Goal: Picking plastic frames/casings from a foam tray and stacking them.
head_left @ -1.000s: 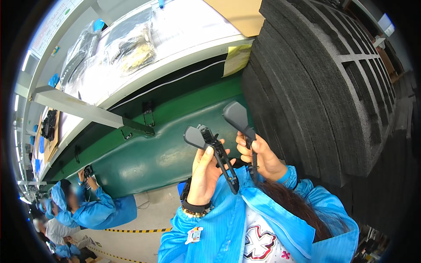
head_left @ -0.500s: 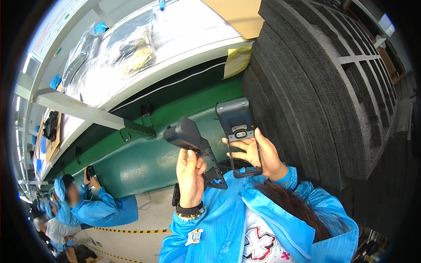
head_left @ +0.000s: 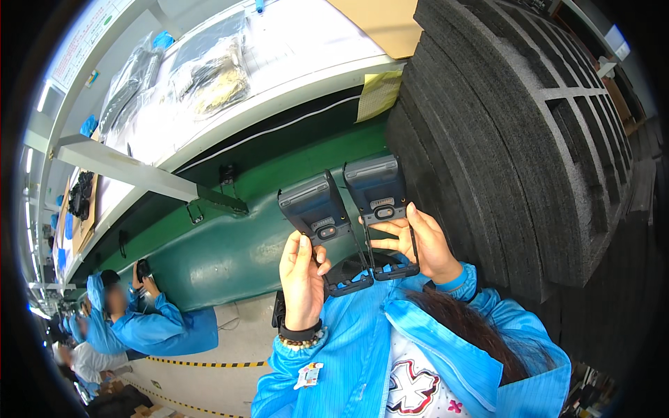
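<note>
My left hand grips a black handheld device housing by its side, thumb over the edge. A matching black housing is held in my right hand, its thumb along one edge and the fingers behind the open frame. Both pieces stand side by side at nearly the same tilt. Each has a solid block at the top, a small oval window with round parts below that, and an open rectangular frame at the lower end. Their far faces are hidden.
Stacked black foam trays with slots rise close on the right. A white workbench ahead bears bagged parts and cardboard. A white metal beam crosses at left. Co-workers in blue work at the far left.
My left hand has turned its housing from a side-on angle so the face with the oval window shows, beside the other one. My right hand has barely moved.
</note>
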### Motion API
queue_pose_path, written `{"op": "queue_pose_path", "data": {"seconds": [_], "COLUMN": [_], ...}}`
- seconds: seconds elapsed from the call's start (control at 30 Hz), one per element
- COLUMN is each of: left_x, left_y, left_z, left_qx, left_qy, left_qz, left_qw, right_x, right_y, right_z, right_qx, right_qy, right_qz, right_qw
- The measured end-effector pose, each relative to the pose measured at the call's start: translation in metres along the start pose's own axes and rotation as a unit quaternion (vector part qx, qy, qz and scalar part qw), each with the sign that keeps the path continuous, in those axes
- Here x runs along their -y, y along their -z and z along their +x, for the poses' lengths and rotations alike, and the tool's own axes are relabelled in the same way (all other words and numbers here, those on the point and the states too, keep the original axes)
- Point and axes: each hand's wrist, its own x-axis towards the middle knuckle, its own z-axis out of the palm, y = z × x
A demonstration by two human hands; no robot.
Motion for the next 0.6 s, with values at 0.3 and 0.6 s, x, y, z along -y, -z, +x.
{"op": "queue_pose_path", "data": {"seconds": [0.3, 0.6], "left_x": [-0.005, -0.001], "left_y": [-0.004, 0.000], "left_z": [-0.006, -0.009], "left_qx": [0.059, 0.156], "left_qy": [0.016, 0.038], "left_qz": [0.036, -0.097], "left_qw": [0.998, 0.982], "right_x": [0.006, 0.000], "right_y": [-0.003, 0.008], "right_z": [-0.004, -0.003], "right_qx": [0.009, 0.023], "right_qy": [-0.007, -0.089], "right_qz": [0.007, 0.046], "right_qw": [1.000, 0.995]}}
